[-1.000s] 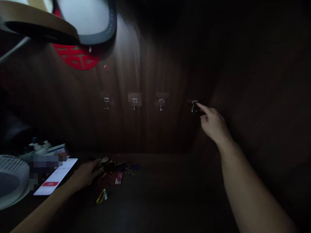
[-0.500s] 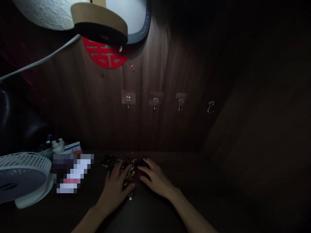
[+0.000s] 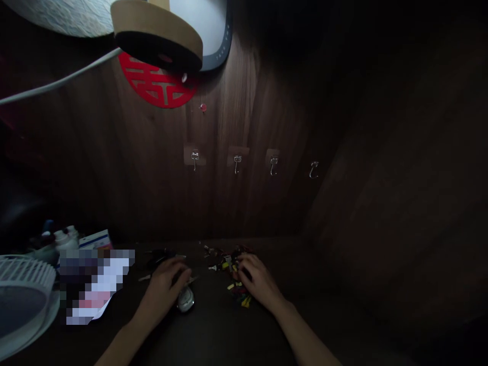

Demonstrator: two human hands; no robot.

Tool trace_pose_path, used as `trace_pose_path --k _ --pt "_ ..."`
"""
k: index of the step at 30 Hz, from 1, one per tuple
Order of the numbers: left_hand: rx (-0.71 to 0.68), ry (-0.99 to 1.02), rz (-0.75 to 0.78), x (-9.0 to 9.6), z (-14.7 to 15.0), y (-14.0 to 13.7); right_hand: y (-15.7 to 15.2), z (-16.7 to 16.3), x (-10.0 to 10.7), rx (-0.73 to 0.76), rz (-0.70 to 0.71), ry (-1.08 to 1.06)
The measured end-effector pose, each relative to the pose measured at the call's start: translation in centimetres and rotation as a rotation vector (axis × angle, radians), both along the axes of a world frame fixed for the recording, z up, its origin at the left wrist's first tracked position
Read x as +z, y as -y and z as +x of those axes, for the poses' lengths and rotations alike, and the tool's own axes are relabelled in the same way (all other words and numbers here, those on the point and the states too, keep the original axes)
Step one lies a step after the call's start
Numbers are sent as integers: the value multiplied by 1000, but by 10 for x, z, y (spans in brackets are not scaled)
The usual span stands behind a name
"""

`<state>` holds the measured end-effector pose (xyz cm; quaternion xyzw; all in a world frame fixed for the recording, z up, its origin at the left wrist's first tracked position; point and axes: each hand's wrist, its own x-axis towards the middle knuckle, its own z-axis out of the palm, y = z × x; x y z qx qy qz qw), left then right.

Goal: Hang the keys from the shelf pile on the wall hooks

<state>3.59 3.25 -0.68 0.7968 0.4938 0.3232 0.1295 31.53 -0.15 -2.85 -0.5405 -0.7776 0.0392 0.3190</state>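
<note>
Where the dim tabletop [image 3: 213, 330] lies nearest the camera, two bare forearms reach forward onto it; the left hand [image 3: 163, 290] lies palm down with its fingers curled loosely over a silvery key fob [image 3: 185, 301], touching it at the fingertips, though the gloom hides whether it truly grips the fob or only rests upon it; a thin metal piece [image 3: 145, 277], too dark to name, lies just beside that hand on its left; the right hand [image 3: 256, 282] rests, fingers bent and half open, on a scattered heap of keys and small coloured tags [image 3: 229, 264], with yellow and red tags [image 3: 241, 297] showing at its near edge; whether it has hold of any single key cannot be told; the two hands are near each other but apart; off to the left stand a white fan [image 3: 23, 300], a pale sheet [image 3: 110, 277] partly blurred, and some small bottles [image 3: 61, 238] against the back; further back rises a dark wooden wall [image 3: 267, 101] bearing a row of four metal hooks [image 3: 236, 163], all bare; higher still hang a red paper cutout [image 3: 156, 86], a round mirror [image 3: 198, 25] and a tan lamp head [image 3: 156, 30] on a white arm.
</note>
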Motion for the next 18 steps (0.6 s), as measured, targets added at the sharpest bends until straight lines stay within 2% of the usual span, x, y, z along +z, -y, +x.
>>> trace_pose_path --k 3,5,6,8,10,12,15,18 --pt "246 -118 116 -15 -10 -17 2 -6 1 177 -35 60" --pt "355 -179 93 -25 -15 -26 2 -12 4 251 -57 61" --pt "340 -185 66 -30 -15 -29 2 -14 6 267 -63 42" --pt "194 -141 44 -34 -13 -31 1 -16 9 250 -72 -26" --pt "1 -66 59 -35 -7 -29 -4 -15 9 181 -79 -88" --pt "-99 12 103 -32 0 -27 -9 -12 7 80 -86 -112" --pt "-76 136 164 -27 5 -24 -18 -6 0 -30 -90 -126" --pt "32 251 130 -26 3 -20 -23 -1 -6 -54 -49 -184"
